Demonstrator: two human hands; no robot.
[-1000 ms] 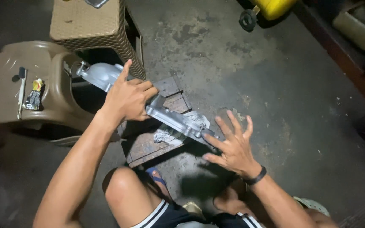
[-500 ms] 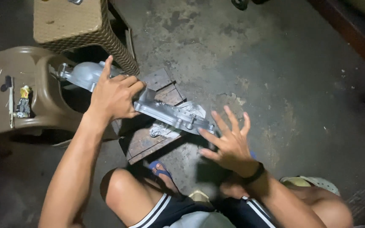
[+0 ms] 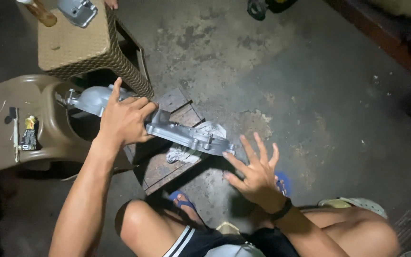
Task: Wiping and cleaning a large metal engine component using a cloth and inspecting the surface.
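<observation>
Metal casting [image 3: 181,133], grey and long, is gripped by the left hand [image 3: 124,119]; the right hand's [image 3: 258,173] fingers [image 3: 260,148] splay wide, seemingly just touching its end.

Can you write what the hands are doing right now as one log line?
left hand: grips grey metal casing | right hand: open, fingers spread, beside casing end | casing: over wooden block

Head camera — straight down, close
</observation>
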